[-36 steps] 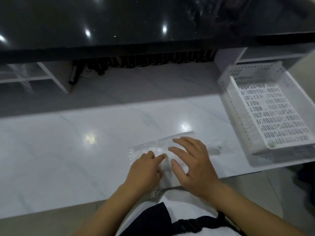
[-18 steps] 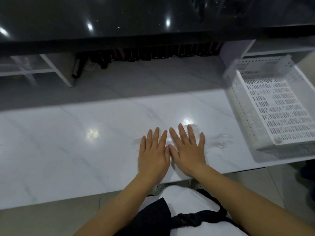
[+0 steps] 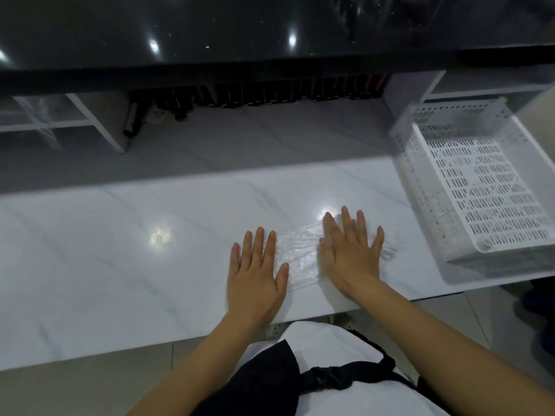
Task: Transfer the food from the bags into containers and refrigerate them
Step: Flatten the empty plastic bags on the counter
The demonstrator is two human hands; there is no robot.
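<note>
Left hand and right hand flat, fingers straight, pressing crinkled clear plastic bag (thin, glossy), marble-patterned counter

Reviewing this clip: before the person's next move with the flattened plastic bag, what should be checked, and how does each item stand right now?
1. Plastic bag lies flat on the white counter: ok.
2. Left hand presses the bag's left end with straight fingers: ok.
3. Right hand presses the bag's right part with fingers spread: ok.
4. Bag is empty of food: cannot tell for certain; only clear, wrinkled film shows between the hands.
5. White perforated basket stands apart from the bag, at the counter's right end: ok.
6. A food container is ready nearby: not ok; none is in view.
</note>
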